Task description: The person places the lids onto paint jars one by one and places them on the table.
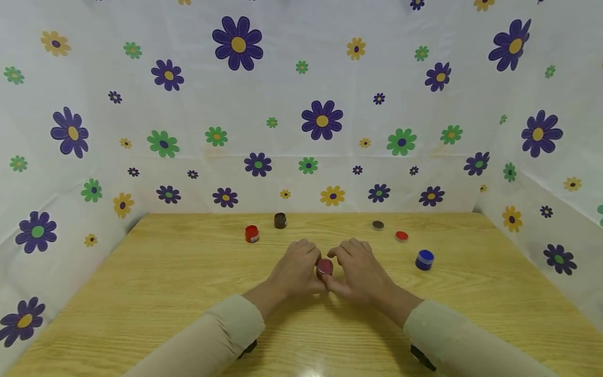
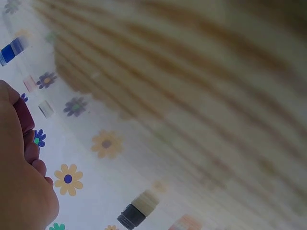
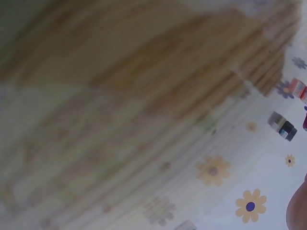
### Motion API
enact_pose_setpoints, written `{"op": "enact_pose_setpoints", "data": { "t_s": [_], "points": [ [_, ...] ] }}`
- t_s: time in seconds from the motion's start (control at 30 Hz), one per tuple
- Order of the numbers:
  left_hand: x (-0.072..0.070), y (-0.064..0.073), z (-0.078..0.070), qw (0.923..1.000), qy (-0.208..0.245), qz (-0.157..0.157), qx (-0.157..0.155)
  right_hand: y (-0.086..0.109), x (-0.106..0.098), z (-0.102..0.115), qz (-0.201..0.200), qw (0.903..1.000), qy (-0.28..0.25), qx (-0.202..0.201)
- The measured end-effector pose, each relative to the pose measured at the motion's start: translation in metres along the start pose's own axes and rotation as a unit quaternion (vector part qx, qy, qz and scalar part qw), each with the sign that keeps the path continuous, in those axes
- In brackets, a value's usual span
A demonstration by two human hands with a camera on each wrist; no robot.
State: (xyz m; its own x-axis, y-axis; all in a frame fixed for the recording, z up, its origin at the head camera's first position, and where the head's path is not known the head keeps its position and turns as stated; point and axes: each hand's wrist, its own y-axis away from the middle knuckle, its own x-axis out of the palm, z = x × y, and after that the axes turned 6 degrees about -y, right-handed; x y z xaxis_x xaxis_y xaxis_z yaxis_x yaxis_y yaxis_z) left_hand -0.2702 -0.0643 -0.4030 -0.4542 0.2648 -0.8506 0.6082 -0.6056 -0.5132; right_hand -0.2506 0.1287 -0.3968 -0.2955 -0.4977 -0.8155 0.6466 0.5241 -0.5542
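Curled fingers of the left hand are wrapped round the side of a small round maroon jar, which is held between both hands over the pale wood-grained table. By the right hand, a thumb is set against the jar's near edge and an index finger is bent just beside its top; whether the top is pinched cannot be told.

Two jars seem to be done: a small red jar and a small blackish jar are stood at the far left with no lids seen on them, while a flat dark-grey lid and a flat red lid are laid well apart on the right. Work on the maroon jar is judged unfinished, its top apparently covered. A small round blue jar, seemingly lidded, is left untouched near the right hand.
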Motion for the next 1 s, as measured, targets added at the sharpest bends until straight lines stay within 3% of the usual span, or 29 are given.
{"op": "enact_pose_setpoints", "data": {
  "t_s": [0.3, 0.6, 0.8, 1.0],
  "points": [
    [-0.004, -0.008, 0.003, 1.0, 0.0, 0.005, 0.005, -0.005, -0.003, -0.003, 0.001, 0.9997, 0.006, -0.022],
    [-0.003, -0.013, 0.006, 0.9998, 0.002, -0.014, 0.014, -0.011, -0.005, -0.002, 0.004, 0.9997, 0.017, -0.019],
    [0.003, -0.011, 0.004, 0.999, 0.009, -0.03, 0.033, -0.007, -0.004, -0.002, 0.008, 0.9996, 0.024, -0.006],
    [0.004, -0.002, 0.001, 0.9991, -0.003, -0.029, 0.029, -0.003, 0.003, 0.002, 0.02, 0.9997, 0.012, 0.011]
  ]
}}
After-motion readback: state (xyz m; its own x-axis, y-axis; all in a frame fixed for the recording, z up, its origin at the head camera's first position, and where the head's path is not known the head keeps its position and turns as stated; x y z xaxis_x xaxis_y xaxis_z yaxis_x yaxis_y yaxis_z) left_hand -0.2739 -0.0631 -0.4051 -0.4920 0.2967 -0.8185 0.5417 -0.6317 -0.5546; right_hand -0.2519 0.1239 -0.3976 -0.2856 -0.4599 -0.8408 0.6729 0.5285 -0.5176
